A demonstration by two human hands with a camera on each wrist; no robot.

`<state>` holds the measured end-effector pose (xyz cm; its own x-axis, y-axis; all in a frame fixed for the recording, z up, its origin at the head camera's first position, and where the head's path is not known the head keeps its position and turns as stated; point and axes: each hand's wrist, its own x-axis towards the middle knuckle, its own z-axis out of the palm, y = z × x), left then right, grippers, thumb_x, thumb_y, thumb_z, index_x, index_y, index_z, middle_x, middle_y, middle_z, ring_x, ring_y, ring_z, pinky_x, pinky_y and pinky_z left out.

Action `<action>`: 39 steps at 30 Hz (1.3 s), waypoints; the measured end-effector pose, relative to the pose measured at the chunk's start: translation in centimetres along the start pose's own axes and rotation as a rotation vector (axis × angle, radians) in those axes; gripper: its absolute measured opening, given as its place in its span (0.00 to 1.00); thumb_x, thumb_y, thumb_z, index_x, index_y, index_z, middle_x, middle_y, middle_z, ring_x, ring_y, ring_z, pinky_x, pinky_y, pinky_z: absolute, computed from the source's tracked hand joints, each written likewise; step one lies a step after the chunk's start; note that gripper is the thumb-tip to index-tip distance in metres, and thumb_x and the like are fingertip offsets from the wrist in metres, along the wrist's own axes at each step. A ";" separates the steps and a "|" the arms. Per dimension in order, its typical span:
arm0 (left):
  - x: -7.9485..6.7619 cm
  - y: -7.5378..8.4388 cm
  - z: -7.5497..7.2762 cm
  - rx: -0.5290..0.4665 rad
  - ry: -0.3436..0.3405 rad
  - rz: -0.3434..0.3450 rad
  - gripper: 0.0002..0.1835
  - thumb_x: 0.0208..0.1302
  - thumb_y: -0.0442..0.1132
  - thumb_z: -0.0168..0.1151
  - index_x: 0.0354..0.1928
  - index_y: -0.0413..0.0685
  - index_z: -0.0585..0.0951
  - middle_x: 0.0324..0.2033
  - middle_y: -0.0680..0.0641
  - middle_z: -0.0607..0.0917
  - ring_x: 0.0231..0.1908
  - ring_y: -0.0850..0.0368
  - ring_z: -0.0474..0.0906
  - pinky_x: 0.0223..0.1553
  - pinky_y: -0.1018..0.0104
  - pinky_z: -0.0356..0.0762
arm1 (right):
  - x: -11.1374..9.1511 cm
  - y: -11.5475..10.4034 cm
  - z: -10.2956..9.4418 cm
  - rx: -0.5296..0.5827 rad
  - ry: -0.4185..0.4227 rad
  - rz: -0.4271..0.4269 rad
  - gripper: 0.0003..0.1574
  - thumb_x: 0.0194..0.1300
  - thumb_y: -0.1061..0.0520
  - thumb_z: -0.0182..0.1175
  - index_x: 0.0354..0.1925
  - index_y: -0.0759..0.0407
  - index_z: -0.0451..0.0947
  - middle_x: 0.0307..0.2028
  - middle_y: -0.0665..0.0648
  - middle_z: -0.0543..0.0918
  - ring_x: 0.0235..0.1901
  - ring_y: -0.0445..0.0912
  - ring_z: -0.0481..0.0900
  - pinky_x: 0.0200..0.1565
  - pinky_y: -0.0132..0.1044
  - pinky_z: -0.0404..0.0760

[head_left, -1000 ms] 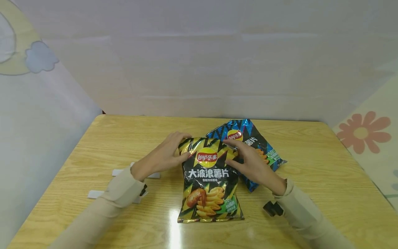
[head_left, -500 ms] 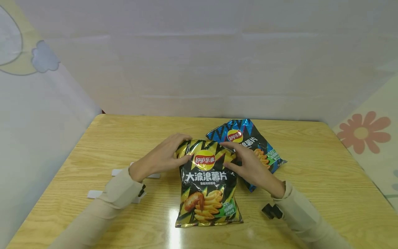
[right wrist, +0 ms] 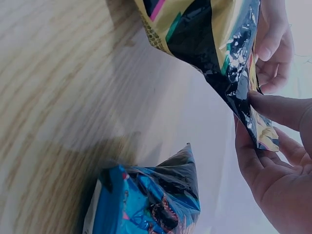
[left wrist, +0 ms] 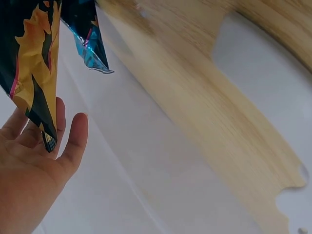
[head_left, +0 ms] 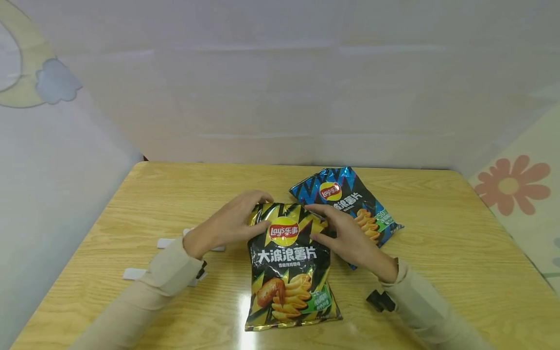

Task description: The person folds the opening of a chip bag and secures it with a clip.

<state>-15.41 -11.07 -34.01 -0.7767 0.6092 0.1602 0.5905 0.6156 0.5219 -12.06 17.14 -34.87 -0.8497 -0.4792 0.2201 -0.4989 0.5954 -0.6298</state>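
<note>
A black and gold bag of potato chips point(head_left: 284, 277) stands tilted at the near middle of the table, its printed front facing me. My left hand point(head_left: 232, 221) grips its upper left corner, thumb on the front and fingers behind. At the upper right corner my right hand point(head_left: 350, 238) pinches the bag; the right wrist view shows the right thumb point(right wrist: 280, 109) pressed on the foil with fingers behind it. Just behind lies a blue and black chip bag point(head_left: 367, 209), partly covered by the right hand. Its blue corner point(left wrist: 87, 46) also shows in the left wrist view.
White flat strips point(head_left: 133, 273) lie on the wooden table point(head_left: 437, 233) at the left, partly under the left forearm. A pale cloth wall point(head_left: 280, 97) rises along the table's back edge. A dark device point(head_left: 380, 300) sits at the right wrist.
Both hands have drawn the gold bag a little toward me and slightly left. More of the blue bag shows now, and it has not moved.
</note>
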 end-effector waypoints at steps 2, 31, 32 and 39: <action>0.0 0.1 0.1 0.016 -0.007 0.005 0.27 0.67 0.45 0.63 0.64 0.42 0.72 0.62 0.43 0.77 0.64 0.47 0.72 0.66 0.49 0.69 | 0.0 -0.1 0.1 0.002 -0.002 0.003 0.37 0.61 0.63 0.69 0.67 0.59 0.70 0.57 0.59 0.80 0.25 0.45 0.66 0.29 0.32 0.67; 0.0 0.8 0.5 0.020 -0.010 0.072 0.23 0.67 0.42 0.64 0.61 0.46 0.74 0.59 0.45 0.79 0.62 0.49 0.74 0.64 0.51 0.72 | -0.1 -1.3 1.0 0.129 -0.047 -0.014 0.36 0.61 0.67 0.67 0.66 0.63 0.69 0.58 0.61 0.79 0.49 0.50 0.83 0.46 0.36 0.84; 0.0 0.8 0.5 0.022 -0.009 0.074 0.22 0.67 0.42 0.64 0.61 0.46 0.75 0.59 0.46 0.80 0.62 0.50 0.75 0.63 0.51 0.73 | -0.2 -1.3 1.0 0.132 -0.050 -0.009 0.36 0.61 0.67 0.67 0.66 0.63 0.68 0.59 0.61 0.79 0.50 0.50 0.83 0.47 0.37 0.84; 0.0 1.1 0.6 0.014 -0.004 0.075 0.18 0.69 0.41 0.62 0.58 0.45 0.77 0.54 0.47 0.82 0.54 0.54 0.79 0.58 0.55 0.78 | -0.4 -1.4 1.2 0.126 -0.052 -0.012 0.36 0.61 0.67 0.67 0.67 0.64 0.68 0.59 0.61 0.79 0.49 0.50 0.83 0.47 0.37 0.84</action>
<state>-14.63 -10.03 -33.95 -0.7295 0.6556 0.1950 0.6498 0.5753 0.4968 -10.79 15.74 -34.95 -0.8321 -0.5207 0.1912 -0.4807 0.5049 -0.7170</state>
